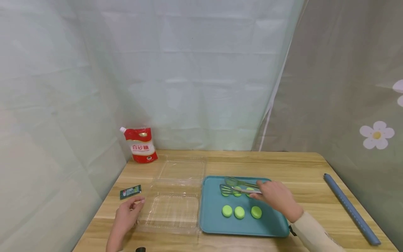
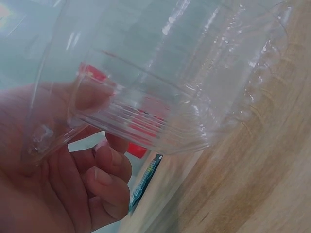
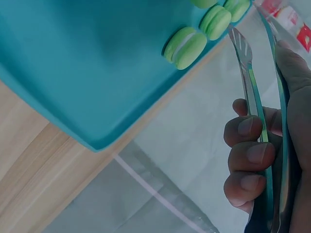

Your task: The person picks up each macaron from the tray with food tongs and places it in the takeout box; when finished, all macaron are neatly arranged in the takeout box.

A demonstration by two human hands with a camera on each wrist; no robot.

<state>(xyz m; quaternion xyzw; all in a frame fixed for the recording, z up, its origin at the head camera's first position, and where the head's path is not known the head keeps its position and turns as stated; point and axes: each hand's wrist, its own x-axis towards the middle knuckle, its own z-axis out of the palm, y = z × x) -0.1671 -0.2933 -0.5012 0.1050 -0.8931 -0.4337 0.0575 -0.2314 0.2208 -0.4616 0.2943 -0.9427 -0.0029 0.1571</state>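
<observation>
My right hand [image 1: 277,197] grips a pair of tongs [image 1: 248,190] with slotted, spatula-like ends. The tongs reach over the back row of green macarons [image 1: 249,191] on a teal tray [image 1: 242,227], partly covering them. Whether the ends touch a macaron cannot be made out. A front row of macarons [image 1: 239,212] lies uncovered. In the right wrist view, fingers curl round the tongs [image 3: 265,165], whose two arms stand apart. My left hand [image 1: 126,215] is at the left side of a clear plastic box [image 1: 173,211], its fingers loosely bent; the box [image 2: 146,97] partly overlaps it in the left wrist view.
The box's clear lid [image 1: 182,169] lies folded back behind it. A red and white sugar pouch [image 1: 141,147] stands at the back left, with a small dark packet [image 1: 130,192] in front. A long blue-grey bar [image 1: 351,208] lies along the right edge. Curtains hang behind the table.
</observation>
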